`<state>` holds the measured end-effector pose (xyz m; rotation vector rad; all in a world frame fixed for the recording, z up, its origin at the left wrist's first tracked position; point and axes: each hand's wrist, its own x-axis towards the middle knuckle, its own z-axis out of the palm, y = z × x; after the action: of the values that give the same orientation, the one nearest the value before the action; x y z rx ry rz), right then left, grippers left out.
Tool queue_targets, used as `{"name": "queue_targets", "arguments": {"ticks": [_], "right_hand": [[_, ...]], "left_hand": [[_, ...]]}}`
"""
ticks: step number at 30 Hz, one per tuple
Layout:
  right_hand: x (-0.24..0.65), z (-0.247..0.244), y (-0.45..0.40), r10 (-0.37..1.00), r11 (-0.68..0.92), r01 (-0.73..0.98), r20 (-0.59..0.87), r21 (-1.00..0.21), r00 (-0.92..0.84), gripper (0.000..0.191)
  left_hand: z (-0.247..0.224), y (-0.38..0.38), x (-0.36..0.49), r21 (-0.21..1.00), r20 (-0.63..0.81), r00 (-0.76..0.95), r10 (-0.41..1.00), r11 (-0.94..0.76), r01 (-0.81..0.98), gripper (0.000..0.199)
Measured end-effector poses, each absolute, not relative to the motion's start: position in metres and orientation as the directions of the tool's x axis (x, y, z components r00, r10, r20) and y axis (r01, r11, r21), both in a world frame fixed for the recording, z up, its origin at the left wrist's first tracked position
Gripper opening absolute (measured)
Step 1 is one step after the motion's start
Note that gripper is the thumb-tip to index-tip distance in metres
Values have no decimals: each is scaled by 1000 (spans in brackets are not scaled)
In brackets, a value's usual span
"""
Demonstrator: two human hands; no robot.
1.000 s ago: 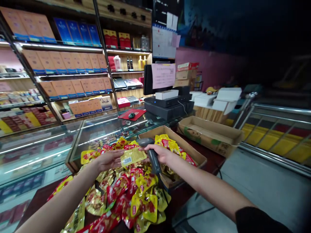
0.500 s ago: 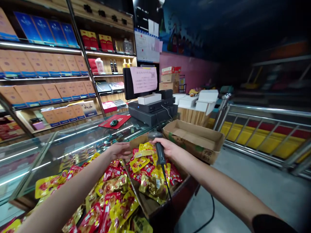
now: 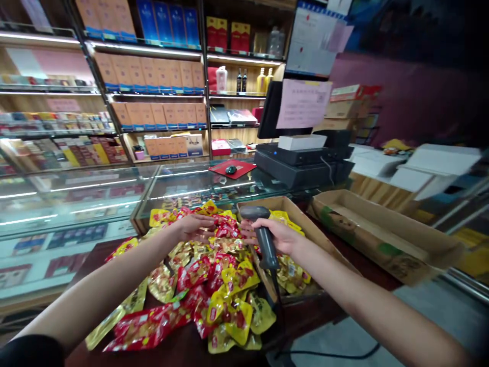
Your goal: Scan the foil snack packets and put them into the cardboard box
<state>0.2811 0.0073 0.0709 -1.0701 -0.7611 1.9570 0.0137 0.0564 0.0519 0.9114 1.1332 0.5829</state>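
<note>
My right hand [image 3: 280, 235] holds a black handheld barcode scanner [image 3: 266, 247] by its grip, over the near-left side of a cardboard box [image 3: 305, 216] with snack packets in it. Its head points left, and its cable runs down past the box. My left hand [image 3: 194, 228] hovers palm down over a loose heap of red, yellow and gold snack packets [image 3: 194, 272] beside the box. The fingers are stretched toward the scanner. Nothing shows in that hand, though its palm side is partly hidden.
A second cardboard tray [image 3: 382, 239] stands right of the box. Behind are a glass display counter [image 3: 179, 178], a red mouse pad [image 3: 244, 171] with a mouse, and a monitor [image 3: 269, 109] above a black cash drawer [image 3: 298, 168]. Shelves of boxed goods [image 3: 153, 74] line the back.
My view has swung left, so the counter and shelves sit further right. My right hand has carried the scanner from over the box's packets to its left edge, nearer the loose heap.
</note>
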Motion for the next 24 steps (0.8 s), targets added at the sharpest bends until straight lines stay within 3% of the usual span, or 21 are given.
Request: {"name": "queue_targets", "arguments": {"ticks": [6, 11, 15, 24], "right_hand": [[200, 51, -9, 725, -642, -200, -500, -740, -474, 19], [155, 23, -21, 644, -718, -103, -601, -688, -474, 15], [143, 7, -26, 621, -738, -95, -618, -668, -482, 10], [149, -3, -39, 672, -711, -160, -596, -685, -439, 13]], "left_hand": [[29, 13, -52, 900, -382, 287, 879, 282, 334, 39], [-3, -11, -80, 847, -176, 260, 950, 11, 531, 30], [-20, -25, -78, 746, -20, 260, 965, -159, 647, 22], [-32, -42, -37, 427, 88, 341, 936, -345, 836, 29]]}}
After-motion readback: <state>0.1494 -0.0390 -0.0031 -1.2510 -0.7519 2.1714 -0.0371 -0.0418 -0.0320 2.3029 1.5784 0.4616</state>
